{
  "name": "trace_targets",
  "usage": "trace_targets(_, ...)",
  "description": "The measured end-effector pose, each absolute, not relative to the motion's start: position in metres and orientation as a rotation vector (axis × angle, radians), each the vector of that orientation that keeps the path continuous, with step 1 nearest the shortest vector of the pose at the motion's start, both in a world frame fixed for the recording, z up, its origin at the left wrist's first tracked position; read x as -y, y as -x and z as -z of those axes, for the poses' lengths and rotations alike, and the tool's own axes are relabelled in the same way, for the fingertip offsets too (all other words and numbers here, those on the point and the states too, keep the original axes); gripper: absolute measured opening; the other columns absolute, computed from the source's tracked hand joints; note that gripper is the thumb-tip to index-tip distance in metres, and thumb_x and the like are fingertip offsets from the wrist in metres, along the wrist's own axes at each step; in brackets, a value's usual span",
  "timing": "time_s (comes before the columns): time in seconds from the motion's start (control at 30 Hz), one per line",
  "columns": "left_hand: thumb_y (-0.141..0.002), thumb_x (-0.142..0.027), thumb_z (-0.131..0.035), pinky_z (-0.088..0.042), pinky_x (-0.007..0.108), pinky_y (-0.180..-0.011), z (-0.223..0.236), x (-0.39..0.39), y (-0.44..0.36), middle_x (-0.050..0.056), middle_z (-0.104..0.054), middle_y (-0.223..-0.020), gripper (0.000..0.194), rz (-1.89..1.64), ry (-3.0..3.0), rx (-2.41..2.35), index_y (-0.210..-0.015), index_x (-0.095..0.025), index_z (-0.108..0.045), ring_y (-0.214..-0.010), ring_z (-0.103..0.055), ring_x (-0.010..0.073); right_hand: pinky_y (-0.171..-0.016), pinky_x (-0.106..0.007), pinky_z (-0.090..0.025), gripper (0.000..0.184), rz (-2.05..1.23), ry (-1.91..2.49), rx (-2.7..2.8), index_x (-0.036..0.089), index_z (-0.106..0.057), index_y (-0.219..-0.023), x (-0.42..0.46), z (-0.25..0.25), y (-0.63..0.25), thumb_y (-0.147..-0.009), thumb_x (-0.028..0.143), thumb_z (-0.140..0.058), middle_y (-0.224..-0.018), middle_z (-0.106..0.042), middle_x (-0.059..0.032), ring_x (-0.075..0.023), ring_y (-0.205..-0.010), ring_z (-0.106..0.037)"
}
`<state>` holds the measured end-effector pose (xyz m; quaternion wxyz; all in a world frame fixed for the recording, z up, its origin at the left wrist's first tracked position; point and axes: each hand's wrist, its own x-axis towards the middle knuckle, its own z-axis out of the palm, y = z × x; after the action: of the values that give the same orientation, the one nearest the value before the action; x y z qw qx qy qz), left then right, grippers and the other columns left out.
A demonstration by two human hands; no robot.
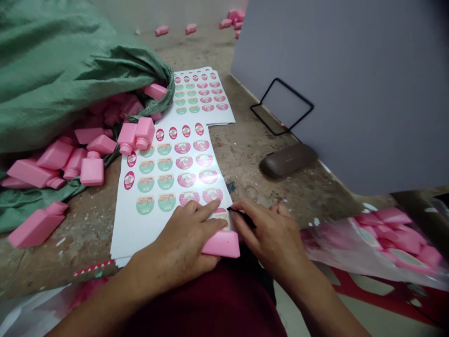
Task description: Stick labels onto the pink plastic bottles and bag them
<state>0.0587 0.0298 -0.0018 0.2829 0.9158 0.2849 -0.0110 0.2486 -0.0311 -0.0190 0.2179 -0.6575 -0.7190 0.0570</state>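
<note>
My left hand [185, 229] is closed around a pink plastic bottle [224, 244] lying on its side at the near edge of the sticker sheet [126, 229]. Its index finger stretches over the sheet beside a pink label. In my right hand [268, 224] is a slim black tool [245, 218], its tip at the sheet's right edge by that label; the fingers hide most of it, so its exact kind does not show. Rows of green and pink oval labels cover the sheet. Two pink bottles [144, 132] lie on its upper left part.
At the left, a green sack [70, 61] spills several pink bottles. More label sheets [224, 114] lie behind. To the right are a brown glasses case [289, 159], a black wire stand [280, 107], a grey panel [343, 93] and a clear bag [336, 238] of labelled bottles.
</note>
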Motion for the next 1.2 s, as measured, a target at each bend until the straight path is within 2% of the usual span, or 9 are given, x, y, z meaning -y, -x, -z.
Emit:
trace_targets(0.1,-0.073,-0.028,-0.072,-0.046,0.053,-0.089,0.002,-0.031,-0.059,0.013,-0.048,-0.151,0.052,0.034,-2.446,-0.753,-0.124,-0.025,-0.063,-0.107,-0.054,0.0346,-0.064,-0.034,-0.031,0.019,-0.239,1.85,1.948,0.022,-0.066,-0.089,0.03,0.021,-0.25,-0.095,0.025,-0.048,-0.073,-0.073,0.0,-0.0179,-0.059,-0.062)
trace_targets(0.33,-0.073,-0.024,-0.07,-0.046,0.054,-0.091,0.003,-0.03,-0.058,0.012,-0.046,-0.153,0.051,0.02,-2.416,-0.761,-0.123,-0.025,-0.064,-0.107,-0.054,0.0341,-0.066,-0.03,-0.045,0.018,-0.755,1.891,1.648,0.024,-0.066,-0.095,0.029,0.032,-0.259,-0.091,0.033,-0.051,-0.083,-0.074,0.0,-0.0199,-0.072,-0.066)
trace_targets(0.53,-0.076,-0.024,-0.067,-0.043,0.055,-0.097,-0.006,-0.035,-0.058,0.013,-0.044,-0.155,0.045,0.084,-2.329,-0.75,-0.121,-0.023,-0.066,-0.115,-0.053,0.0364,-0.068,-0.034,-0.04,0.018,-0.458,1.81,1.839,0.022,-0.068,-0.094,0.028,0.032,-0.258,-0.092,0.028,-0.051,-0.077,-0.074,-0.001,-0.0193,-0.068,-0.066)
trace_targets(0.67,-0.075,-0.021,-0.067,-0.038,0.054,-0.106,-0.01,-0.041,-0.056,0.012,-0.04,-0.158,0.043,0.106,-2.259,-0.725,-0.118,-0.022,-0.068,-0.125,-0.051,0.0361,-0.069,-0.032,-0.044,0.018,-0.634,1.699,1.788,0.024,-0.067,-0.096,0.03,0.031,-0.263,-0.093,0.029,-0.05,-0.083,-0.074,-0.0005,-0.0185,-0.072,-0.066)
trace_targets(0.8,-0.073,-0.028,-0.072,-0.027,0.053,-0.116,-0.01,-0.046,-0.048,0.011,-0.029,-0.163,0.041,0.162,-2.145,-0.711,-0.113,-0.023,-0.07,-0.142,-0.037,0.036,-0.062,-0.032,-0.048,0.031,-0.706,1.813,1.649,0.022,-0.068,-0.114,0.037,0.03,-0.262,-0.092,0.038,-0.052,-0.077,-0.072,-0.0027,-0.0203,-0.065,-0.065)
trace_targets(0.93,-0.071,-0.033,-0.077,-0.019,0.052,-0.12,-0.01,-0.05,-0.041,0.01,-0.019,-0.166,0.048,0.195,-2.037,-0.676,-0.118,-0.027,-0.069,-0.151,-0.023,0.0348,-0.076,-0.04,-0.052,0.041,-0.808,1.835,1.677,0.024,-0.071,-0.123,0.044,0.026,-0.253,-0.085,0.038,-0.06,-0.095,-0.078,-0.0068,-0.0259,-0.078,-0.07)
trace_targets(1.0,-0.069,-0.033,-0.078,-0.018,0.053,-0.12,-0.011,-0.051,-0.038,0.009,-0.016,-0.167,0.052,0.199,-2.003,-0.683,-0.12,-0.029,-0.069,-0.151,-0.021,0.0357,-0.082,-0.042,-0.052,0.04,-1.018,1.781,1.557,0.027,-0.073,-0.119,0.047,0.023,-0.252,-0.082,0.038,-0.063,-0.099,-0.079,-0.0057,-0.0268,-0.085,-0.071)
trace_targets(1.07,-0.067,-0.033,-0.08,-0.02,0.053,-0.12,-0.011,-0.053,-0.036,0.008,-0.016,-0.168,0.052,0.204,-1.974,-0.671,-0.118,-0.03,-0.07,-0.151,-0.023,0.0368,-0.082,-0.039,-0.054,0.035,-1.265,1.683,1.294,0.027,-0.077,-0.109,0.049,0.019,-0.254,-0.077,0.039,-0.07,-0.101,-0.078,-0.0048,-0.0261,-0.09,-0.071)
trace_targets(1.2,-0.066,-0.031,-0.081,-0.024,0.052,-0.118,-0.011,-0.055,-0.031,0.008,-0.019,-0.167,0.046,0.194,-1.924,-0.627,-0.111,-0.028,-0.073,-0.149,-0.026,0.0387,-0.07,-0.032,-0.055,0.028,-1.439,1.461,0.648,0.023,-0.074,-0.085,0.049,0.013,-0.26,-0.065,0.041,-0.083,-0.083,-0.076,-0.0033,-0.0208,-0.076,-0.07)
